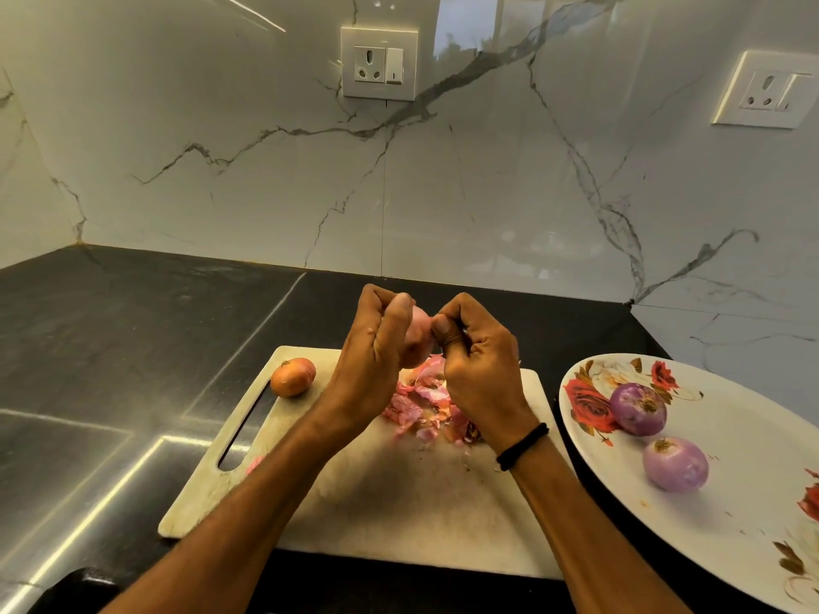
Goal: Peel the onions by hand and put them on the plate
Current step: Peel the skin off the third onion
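The left hand [376, 343] gripped a pale pink, half-peeled onion [419, 336] above the white cutting board [399, 494], while the right hand [474, 352] pinched its skin. Next probably came stripping the skin, then the flowered plate [731, 516] at right.

The counter [133, 347] gave open passage down the left of the frame. The cutting board's [399, 502] lower half was free; peels [421, 401] cluttered its middle, an unpeeled onion [292, 377] its upper left corner. The left hand [376, 347] and right hand [478, 361], gripping the held onion [419, 334], blocked the centre. Peeled onions [638, 407] occupied the plate's [731, 436] left side (its lower right lay bare).
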The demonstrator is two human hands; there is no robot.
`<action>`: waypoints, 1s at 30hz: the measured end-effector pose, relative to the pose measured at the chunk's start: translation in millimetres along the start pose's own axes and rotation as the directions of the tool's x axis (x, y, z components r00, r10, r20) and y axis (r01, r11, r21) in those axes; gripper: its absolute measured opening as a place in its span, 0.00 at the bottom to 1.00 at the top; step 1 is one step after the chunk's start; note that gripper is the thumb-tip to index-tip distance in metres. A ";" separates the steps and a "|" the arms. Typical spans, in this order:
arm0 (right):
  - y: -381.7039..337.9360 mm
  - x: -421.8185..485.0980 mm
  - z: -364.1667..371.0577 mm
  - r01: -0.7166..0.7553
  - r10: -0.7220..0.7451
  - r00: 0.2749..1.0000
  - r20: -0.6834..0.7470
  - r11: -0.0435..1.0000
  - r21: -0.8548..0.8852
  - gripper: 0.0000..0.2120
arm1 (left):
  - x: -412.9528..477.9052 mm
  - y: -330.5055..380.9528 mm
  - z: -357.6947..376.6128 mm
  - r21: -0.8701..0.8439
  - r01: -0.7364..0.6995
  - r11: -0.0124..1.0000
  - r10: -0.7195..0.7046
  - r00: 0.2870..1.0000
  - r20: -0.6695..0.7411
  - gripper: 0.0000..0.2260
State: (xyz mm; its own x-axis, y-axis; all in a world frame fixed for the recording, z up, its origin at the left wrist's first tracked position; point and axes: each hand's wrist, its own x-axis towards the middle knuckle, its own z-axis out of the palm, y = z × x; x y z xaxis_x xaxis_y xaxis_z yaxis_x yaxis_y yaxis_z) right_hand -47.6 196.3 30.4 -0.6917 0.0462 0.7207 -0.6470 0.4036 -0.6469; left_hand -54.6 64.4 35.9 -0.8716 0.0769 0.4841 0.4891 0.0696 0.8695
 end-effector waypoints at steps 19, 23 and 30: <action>-1.0 -0.1 1.2 -0.194 0.190 0.959 0.209 0.981 -0.002 0.09 | 6.7 -7.3 -7.2 0.087 0.001 0.996 0.003 0.999 -0.041 0.45; -3.4 2.4 -4.5 -0.317 0.289 0.931 0.223 0.943 0.104 0.12 | 3.1 -2.1 -5.3 0.160 -0.052 0.986 0.052 0.999 0.007 0.45; -10.0 2.2 -8.3 -0.510 0.436 0.860 0.265 0.754 0.413 0.13 | 2.5 -9.6 -5.1 0.228 -0.240 0.943 0.228 0.970 0.081 0.27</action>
State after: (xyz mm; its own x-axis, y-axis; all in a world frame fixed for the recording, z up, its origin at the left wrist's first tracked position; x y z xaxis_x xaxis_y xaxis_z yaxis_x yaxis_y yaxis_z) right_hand -40.0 199.9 40.6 -0.9621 -0.0263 0.2713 -0.2677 -0.0965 -0.9587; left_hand -61.6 58.8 29.3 -0.7318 0.1710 0.6597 0.6784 0.2743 0.6815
